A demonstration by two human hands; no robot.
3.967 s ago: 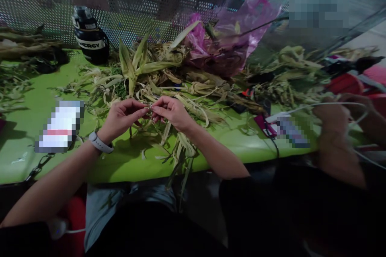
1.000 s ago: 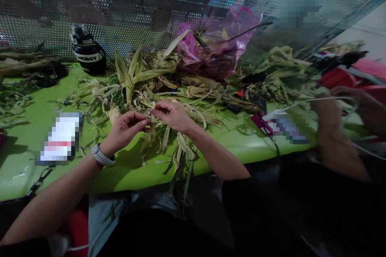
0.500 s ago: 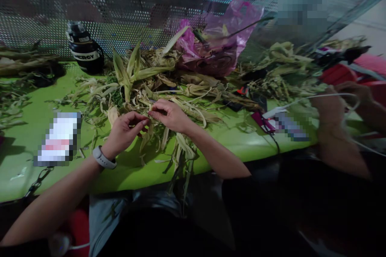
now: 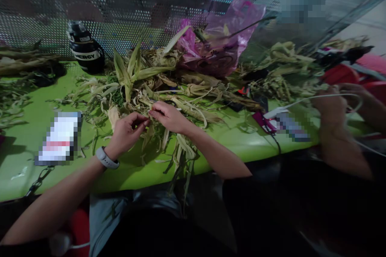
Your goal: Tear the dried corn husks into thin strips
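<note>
My left hand (image 4: pixel 127 133), with a pale band on its wrist, is closed in a pinch over the green table (image 4: pixel 126 176). Close beside it, my right hand (image 4: pixel 167 118) is pinched too, fingertips almost meeting the left ones. What lies between the fingers is too small to make out. Around and beneath both hands spread dried corn husks (image 4: pixel 185 148) in thin strips, some hanging over the table's front edge. Behind them stands a folded husk piece (image 4: pixel 128 76) with pointed leaves spreading upward.
At left lies a blurred-out phone (image 4: pixel 58 138) on a strap. A black bottle (image 4: pixel 87 54) and a pink plastic bag (image 4: pixel 220 44) stand by the perforated metal screen (image 4: pixel 126 8). On the right, a co-worker's hands (image 4: pixel 330 104) are near a white cable and another phone (image 4: pixel 292 126).
My hands keep nearly the same pinched pose; the left wrist has shifted very slightly right. The whole view has moved a little. Nothing else visibly differs.
</note>
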